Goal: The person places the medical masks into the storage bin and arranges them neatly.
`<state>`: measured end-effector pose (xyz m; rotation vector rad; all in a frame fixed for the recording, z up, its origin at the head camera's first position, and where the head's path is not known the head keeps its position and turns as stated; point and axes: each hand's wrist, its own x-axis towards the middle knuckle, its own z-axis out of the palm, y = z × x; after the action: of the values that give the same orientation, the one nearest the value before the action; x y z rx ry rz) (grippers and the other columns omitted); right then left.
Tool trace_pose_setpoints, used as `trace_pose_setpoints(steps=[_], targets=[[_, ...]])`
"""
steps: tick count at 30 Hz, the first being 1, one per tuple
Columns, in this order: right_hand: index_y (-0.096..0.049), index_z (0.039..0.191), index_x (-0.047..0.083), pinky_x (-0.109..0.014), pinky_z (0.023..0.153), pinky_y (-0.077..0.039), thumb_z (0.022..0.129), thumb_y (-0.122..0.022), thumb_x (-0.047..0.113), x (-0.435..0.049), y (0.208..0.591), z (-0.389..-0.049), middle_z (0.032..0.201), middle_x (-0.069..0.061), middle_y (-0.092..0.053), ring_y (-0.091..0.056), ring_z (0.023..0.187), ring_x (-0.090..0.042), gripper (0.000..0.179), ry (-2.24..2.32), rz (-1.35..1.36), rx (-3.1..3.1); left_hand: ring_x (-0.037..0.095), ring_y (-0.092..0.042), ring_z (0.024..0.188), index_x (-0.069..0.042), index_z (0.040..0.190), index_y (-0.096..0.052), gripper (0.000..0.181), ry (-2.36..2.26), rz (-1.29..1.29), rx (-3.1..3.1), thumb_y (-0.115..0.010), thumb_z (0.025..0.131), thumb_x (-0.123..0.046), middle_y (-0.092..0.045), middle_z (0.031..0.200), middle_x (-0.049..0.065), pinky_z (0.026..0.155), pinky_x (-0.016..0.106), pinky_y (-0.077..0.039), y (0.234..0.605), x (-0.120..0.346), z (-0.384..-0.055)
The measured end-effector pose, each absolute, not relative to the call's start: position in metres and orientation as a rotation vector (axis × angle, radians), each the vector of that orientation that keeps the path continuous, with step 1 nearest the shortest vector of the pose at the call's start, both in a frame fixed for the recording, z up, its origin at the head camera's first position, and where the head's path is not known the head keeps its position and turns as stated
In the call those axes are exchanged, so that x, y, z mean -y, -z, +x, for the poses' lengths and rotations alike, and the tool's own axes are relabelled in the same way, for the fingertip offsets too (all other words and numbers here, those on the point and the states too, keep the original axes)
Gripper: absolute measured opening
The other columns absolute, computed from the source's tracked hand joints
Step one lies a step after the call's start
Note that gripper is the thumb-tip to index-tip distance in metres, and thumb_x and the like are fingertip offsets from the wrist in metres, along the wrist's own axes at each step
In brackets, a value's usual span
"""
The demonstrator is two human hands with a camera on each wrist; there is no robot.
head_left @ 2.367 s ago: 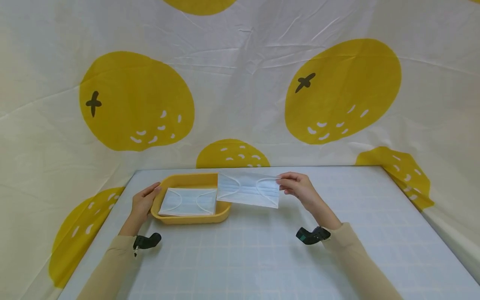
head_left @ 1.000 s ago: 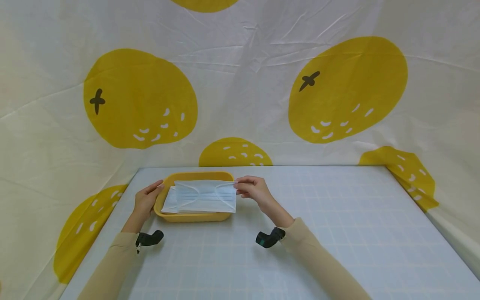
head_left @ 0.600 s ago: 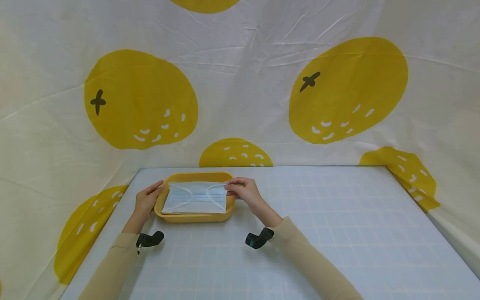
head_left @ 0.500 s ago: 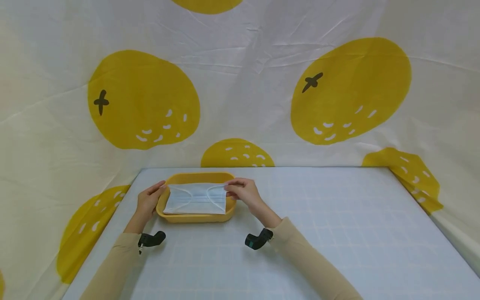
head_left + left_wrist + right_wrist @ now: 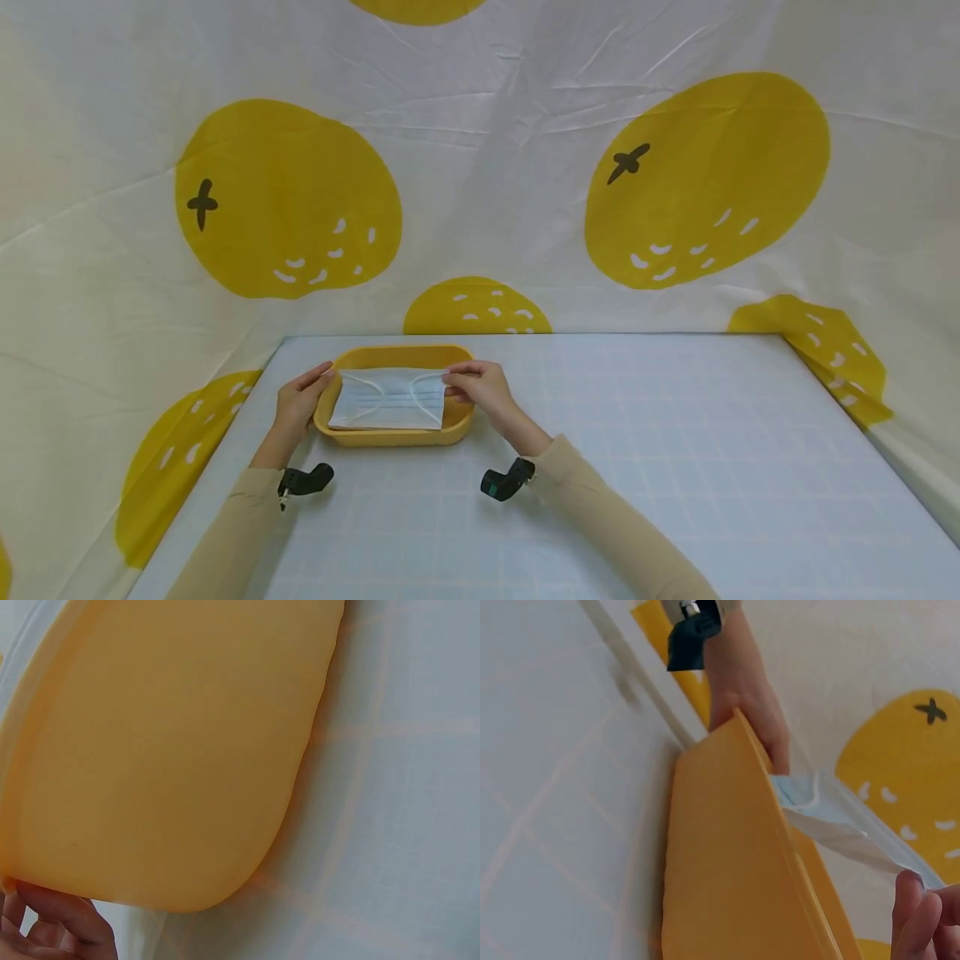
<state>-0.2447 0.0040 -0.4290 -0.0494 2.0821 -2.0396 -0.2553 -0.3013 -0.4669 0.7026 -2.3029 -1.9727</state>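
Observation:
A pleated face mask (image 5: 386, 398), pale blue with white ear loops, lies over the inside of a yellow tray (image 5: 397, 437). My right hand (image 5: 483, 386) pinches the mask's right end between thumb and fingers. That end stands raised above the tray's rim in the right wrist view, where the mask (image 5: 847, 838) slopes down to the left. Edges of other masks barely show under its near side; the rest of them is hidden. My left hand (image 5: 296, 408) holds the tray's left end, its thumb against the wall beneath the rim in the left wrist view.
The tray stands on a table (image 5: 600, 500) with a pale blue checked cover, near the back edge. A white curtain (image 5: 487, 167) printed with yellow fruit hangs behind and at the sides. Each wrist carries a small black camera (image 5: 307, 479).
My right hand has brought the mask leftward from beside the tray to over the masks inside and lowered it. Lately it has shifted slightly left. My left hand has stayed on the tray.

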Motion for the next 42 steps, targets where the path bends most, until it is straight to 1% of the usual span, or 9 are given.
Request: trace_pose_setpoints(steps=[7,11,15,19,27,31,35,39,42], targets=[[-0.070,0.105,-0.002,-0.027,0.072,-0.059,0.089,-0.069,0.014,0.001,0.430,-0.247,0.086,-0.010,-0.073,-0.068,0.066,-0.010,0.023,2.047,-0.058,-2.073,-0.005,-0.057,0.100,-0.015,0.142,-0.049,0.056,1.985,0.731,2.290,-0.062,0.092,-0.038,-0.042,0.150,0.008,0.073,0.008,-0.051,0.466,0.299,-0.256],[-0.071,0.103,-0.002,-0.039,0.078,-0.058,0.087,-0.070,0.013,0.001,0.434,-0.250,0.092,-0.015,-0.074,-0.072,0.075,-0.023,0.021,2.012,-0.122,-2.145,0.002,-0.054,0.114,-0.016,0.142,-0.049,0.055,1.966,0.745,2.303,-0.061,0.093,-0.038,-0.043,0.150,0.006,0.074,0.008,-0.051,0.466,0.300,-0.256],[-0.072,0.098,-0.002,-0.046,0.077,-0.058,0.086,-0.072,0.012,0.003,0.437,-0.251,0.089,-0.016,-0.074,-0.071,0.083,-0.037,0.019,1.970,-0.221,-2.240,0.003,-0.053,0.117,-0.016,0.142,-0.048,0.054,1.944,0.739,2.320,-0.059,0.094,-0.038,-0.042,0.151,0.005,0.074,0.007,-0.051,0.465,0.302,-0.256],[-0.073,0.096,-0.001,-0.049,0.074,-0.058,0.085,-0.073,0.013,0.006,0.439,-0.251,0.086,-0.016,-0.074,-0.069,0.083,-0.041,0.018,1.926,-0.301,-2.329,0.006,-0.051,0.124,-0.016,0.143,-0.047,0.055,1.937,0.723,2.331,-0.059,0.094,-0.039,-0.041,0.151,0.004,0.075,0.007,-0.050,0.465,0.301,-0.255],[-0.073,0.092,0.000,-0.045,0.064,-0.059,0.084,-0.075,0.013,0.010,0.444,-0.250,0.081,-0.015,-0.073,-0.069,0.075,-0.039,0.015,1.880,-0.354,-2.454,0.017,-0.043,0.134,-0.015,0.144,-0.046,0.056,1.936,0.703,2.338,-0.058,0.095,-0.038,-0.040,0.152,0.005,0.077,0.006,-0.049,0.465,0.301,-0.254],[-0.073,0.093,0.001,-0.031,0.057,-0.058,0.084,-0.074,0.012,0.010,0.445,-0.249,0.083,-0.013,-0.072,-0.070,0.071,-0.032,0.014,1.831,-0.389,-2.530,0.013,-0.046,0.131,-0.017,0.143,-0.047,0.055,1.933,0.727,2.336,-0.059,0.094,-0.039,-0.041,0.151,0.004,0.075,0.006,-0.050,0.466,0.301,-0.255],[-0.070,0.104,0.000,-0.021,0.056,-0.055,0.084,-0.073,0.006,0.009,0.447,-0.247,0.094,-0.014,-0.072,-0.068,0.073,-0.023,0.022,1.822,-0.446,-2.569,0.015,-0.045,0.132,-0.017,0.143,-0.047,0.055,1.939,0.727,2.335,-0.059,0.094,-0.038,-0.041,0.151,0.004,0.077,0.007,-0.050,0.465,0.300,-0.256],[-0.063,0.117,-0.001,-0.022,0.062,-0.057,0.084,-0.070,0.001,0.005,0.449,-0.244,0.110,-0.018,-0.068,-0.068,0.083,-0.025,0.034,1.888,-0.487,-2.529,0.018,-0.042,0.135,-0.016,0.143,-0.046,0.055,1.938,0.716,2.337,-0.058,0.095,-0.039,-0.040,0.152,0.005,0.077,0.006,-0.049,0.464,0.299,-0.255],[-0.062,0.118,-0.002,-0.022,0.066,-0.058,0.084,-0.069,-0.001,0.003,0.450,-0.241,0.114,-0.020,-0.066,-0.067,0.087,-0.029,0.034,1.927,-0.519,-2.496,0.018,-0.042,0.135,-0.016,0.143,-0.046,0.056,1.937,0.716,2.339,-0.058,0.094,-0.039,-0.039,0.153,0.005,0.076,0.005,-0.049,0.465,0.298,-0.254]])
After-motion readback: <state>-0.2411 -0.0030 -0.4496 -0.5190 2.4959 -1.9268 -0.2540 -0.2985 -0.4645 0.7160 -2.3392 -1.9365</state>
